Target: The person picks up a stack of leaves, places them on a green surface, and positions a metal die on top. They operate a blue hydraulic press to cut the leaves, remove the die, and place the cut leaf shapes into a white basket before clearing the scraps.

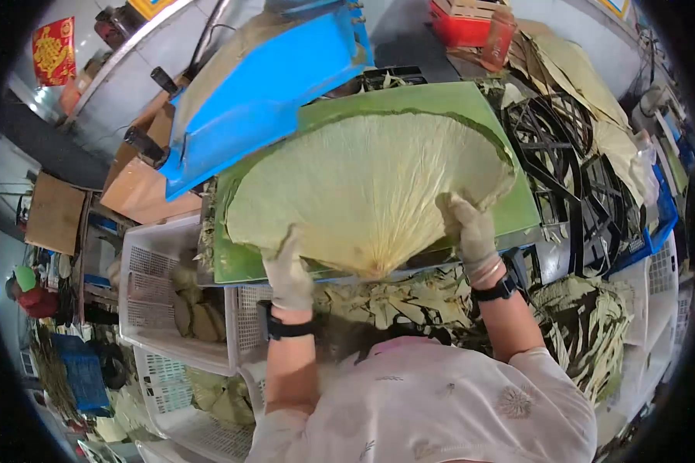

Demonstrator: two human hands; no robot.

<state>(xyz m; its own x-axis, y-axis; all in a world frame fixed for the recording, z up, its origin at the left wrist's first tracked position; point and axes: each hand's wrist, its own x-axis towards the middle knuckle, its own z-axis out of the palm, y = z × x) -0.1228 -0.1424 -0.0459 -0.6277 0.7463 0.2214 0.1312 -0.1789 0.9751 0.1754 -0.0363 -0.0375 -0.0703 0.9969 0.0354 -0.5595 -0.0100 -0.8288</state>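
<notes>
A large pale-green dried lotus leaf, folded into a fan shape, lies on a green board. Its ribbed point faces me and its dark curved edge lies on the far side. My left hand, in a whitish glove, grips the leaf's near left edge with the thumb on top; the other fingers are partly hidden. On the near right edge, my right hand, gloved too, pinches the leaf. Whether this is one leaf or several layers I cannot make out.
A blue machine guard overhangs the board's left rear. White plastic crates with leaf pieces stand at left. Leaf scraps fill the space below the board. Black straps lie at right, and a red basket sits behind. A person is far left.
</notes>
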